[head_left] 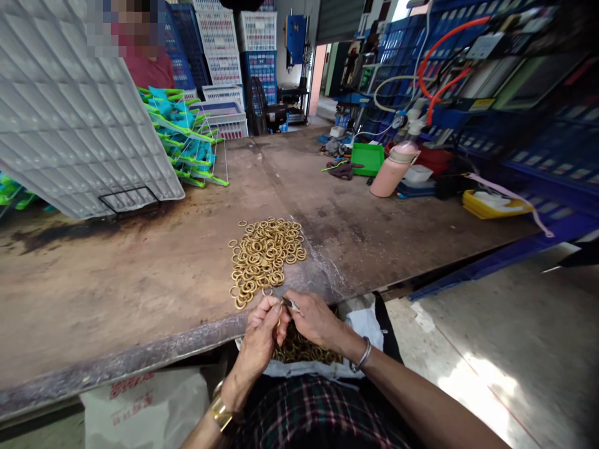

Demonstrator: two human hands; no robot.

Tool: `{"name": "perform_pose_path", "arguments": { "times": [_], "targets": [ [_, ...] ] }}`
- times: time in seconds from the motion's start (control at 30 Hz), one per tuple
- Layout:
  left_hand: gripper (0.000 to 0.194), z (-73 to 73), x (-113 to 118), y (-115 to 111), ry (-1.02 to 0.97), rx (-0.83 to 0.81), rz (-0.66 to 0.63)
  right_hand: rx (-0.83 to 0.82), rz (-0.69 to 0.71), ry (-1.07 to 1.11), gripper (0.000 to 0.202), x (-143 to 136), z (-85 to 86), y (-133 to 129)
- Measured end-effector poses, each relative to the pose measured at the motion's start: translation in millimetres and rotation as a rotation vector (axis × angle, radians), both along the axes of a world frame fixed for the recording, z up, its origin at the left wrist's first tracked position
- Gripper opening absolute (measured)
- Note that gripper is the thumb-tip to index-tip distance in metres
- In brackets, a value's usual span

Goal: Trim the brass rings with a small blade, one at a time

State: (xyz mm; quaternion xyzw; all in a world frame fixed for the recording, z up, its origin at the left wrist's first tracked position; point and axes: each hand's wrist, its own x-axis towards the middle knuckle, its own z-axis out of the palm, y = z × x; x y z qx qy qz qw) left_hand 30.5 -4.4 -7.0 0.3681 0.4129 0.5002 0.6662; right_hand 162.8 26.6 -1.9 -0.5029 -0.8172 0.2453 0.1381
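Near the table's front edge, my left hand [262, 330] pinches a brass-coloured ring [279, 322], mostly hidden by the fingers. Close against it, my right hand [314, 319] is closed around a small tool [291, 304] with a pale body, its dark tip at the left fingertips. Just beyond the hands, a pile of brass-coloured rings [266, 252] lies on the wooden table [187, 274]. Below my hands, more rings [306, 349] fill a pale bag [365, 327] at my lap.
A large grey ribbed panel [84, 112] stands at the left, with green and blue plastic parts [187, 137] behind it. A person [148, 68] is beyond. On the right are a pink bottle [395, 169], a green tray [368, 159] and a yellow tray [491, 206].
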Motion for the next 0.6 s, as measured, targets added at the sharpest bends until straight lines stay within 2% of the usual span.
{"name": "perform_pose_path", "arguments": {
  "times": [0.1, 0.2, 0.33, 0.43, 0.6],
  "targets": [
    [0.023, -0.3, -4, -3, 0.091, 0.044, -0.018, -0.03, 0.05, -0.045, 0.018, 2, 3.4, 2],
    [0.023, 7.1, -4, -9, 0.122, 0.072, -0.071, -0.045, 0.043, -0.137, 0.022, 7, 4.7, 6],
    [0.022, 20.1, 4, -16, -0.105, -0.002, -0.144, 0.008, -0.063, -0.175, 0.025, 10, 0.8, 16],
    [0.027, 21.5, 9, -15, -0.284, -0.166, -0.075, 0.069, -0.121, -0.054, 0.022, 2, -2.7, 26],
    [0.024, 13.5, 2, -11, -0.345, -0.279, 0.053, 0.095, -0.235, 0.01, 0.016, -19, -2.0, 39]
  ]
}}
